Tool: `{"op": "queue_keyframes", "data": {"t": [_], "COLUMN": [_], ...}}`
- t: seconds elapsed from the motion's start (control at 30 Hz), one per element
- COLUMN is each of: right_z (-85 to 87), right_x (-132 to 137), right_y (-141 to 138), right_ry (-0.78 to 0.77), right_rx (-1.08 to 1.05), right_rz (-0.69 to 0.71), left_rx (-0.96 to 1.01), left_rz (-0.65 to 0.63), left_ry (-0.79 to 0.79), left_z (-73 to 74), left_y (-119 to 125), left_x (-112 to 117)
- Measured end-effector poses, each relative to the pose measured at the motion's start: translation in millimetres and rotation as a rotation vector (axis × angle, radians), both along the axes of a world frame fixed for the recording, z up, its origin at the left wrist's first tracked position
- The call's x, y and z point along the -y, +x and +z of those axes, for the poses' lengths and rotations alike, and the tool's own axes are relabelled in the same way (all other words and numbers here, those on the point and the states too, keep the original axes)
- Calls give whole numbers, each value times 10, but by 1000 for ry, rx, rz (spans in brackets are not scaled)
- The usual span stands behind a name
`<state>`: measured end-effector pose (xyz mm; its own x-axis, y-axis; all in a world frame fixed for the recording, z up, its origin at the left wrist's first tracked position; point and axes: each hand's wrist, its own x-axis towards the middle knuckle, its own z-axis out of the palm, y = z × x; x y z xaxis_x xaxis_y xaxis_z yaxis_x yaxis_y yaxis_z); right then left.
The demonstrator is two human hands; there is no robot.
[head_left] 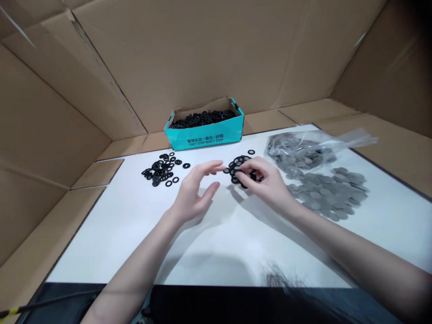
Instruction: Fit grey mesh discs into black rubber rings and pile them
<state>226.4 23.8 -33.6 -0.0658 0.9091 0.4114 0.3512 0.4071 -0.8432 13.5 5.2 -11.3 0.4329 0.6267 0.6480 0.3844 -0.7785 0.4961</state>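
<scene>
My left hand (pixel 197 189) hovers over the white table (pixel 216 243) with fingers stretched out and apart, its fingertips reaching toward a small heap of black rubber rings (pixel 240 163). My right hand (pixel 265 180) rests on that same heap, fingers curled and pinching at the rings. A second loose heap of black rings (pixel 162 168) lies to the left of my left hand. Grey metal discs (pixel 326 191) are spread to the right of my right hand.
A teal cardboard box (pixel 205 134) filled with black rings stands at the back. A clear plastic bag (pixel 303 150) with more grey discs lies at the back right. Brown cardboard walls (pixel 50 148) enclose the table on three sides.
</scene>
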Motion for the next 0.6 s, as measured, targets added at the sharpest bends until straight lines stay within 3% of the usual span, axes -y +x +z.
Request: {"op": "queue_keyframes", "data": {"t": [0.1,0.27,0.47,0.6], "right_z": [9,2,-42,-87], "right_x": [-116,-257,-320,-327], "right_y": [120,278,356,354], "right_ry": [127,69,-49,-56], "right_rx": [83,148,208,322], "right_rz": [-196,-307,-302,-261], "left_rx": [69,101,139,151], "left_rz": [154,308,391,560], "left_ry": [52,47,41,3], "left_z": [-6,-40,-45,-25], "left_y": [-80,-201,-356,-524], "left_x": [-74,-207,-315,-397]}}
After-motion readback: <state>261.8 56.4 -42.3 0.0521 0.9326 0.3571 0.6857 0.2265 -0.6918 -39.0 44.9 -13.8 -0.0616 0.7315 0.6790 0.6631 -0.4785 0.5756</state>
